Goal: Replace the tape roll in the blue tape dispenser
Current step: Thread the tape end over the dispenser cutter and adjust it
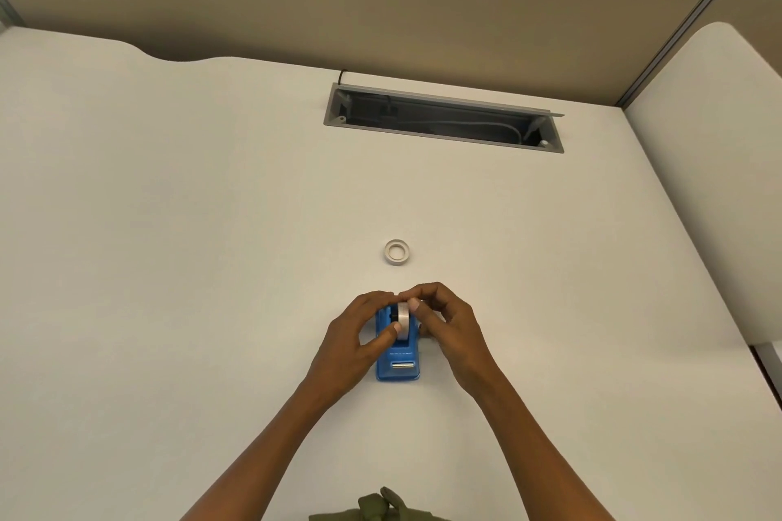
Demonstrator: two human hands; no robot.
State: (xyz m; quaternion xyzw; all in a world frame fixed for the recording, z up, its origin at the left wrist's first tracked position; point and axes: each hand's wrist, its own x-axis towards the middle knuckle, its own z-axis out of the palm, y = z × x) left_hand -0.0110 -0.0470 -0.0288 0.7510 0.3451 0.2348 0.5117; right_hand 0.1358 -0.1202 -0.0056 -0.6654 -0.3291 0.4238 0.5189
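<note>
On the white counter (211, 224), the blue tape dispenser (397, 368) looks heavy-based and steady. Both hands, left (359, 334) and right (448, 321), pinch the tape roll (404, 319) seated upright in its cradle; light, stiff, slick, so best gripped by its flat sides. A spare roll (397, 252) lies flat beyond.

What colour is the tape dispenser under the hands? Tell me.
Blue: the plastic tape dispenser on the white desk, clearest in the head view.

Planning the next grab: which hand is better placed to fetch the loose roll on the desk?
Right hand: the loose roll lies just beyond its knuckles, and the left hand grips the dispenser side.
</note>
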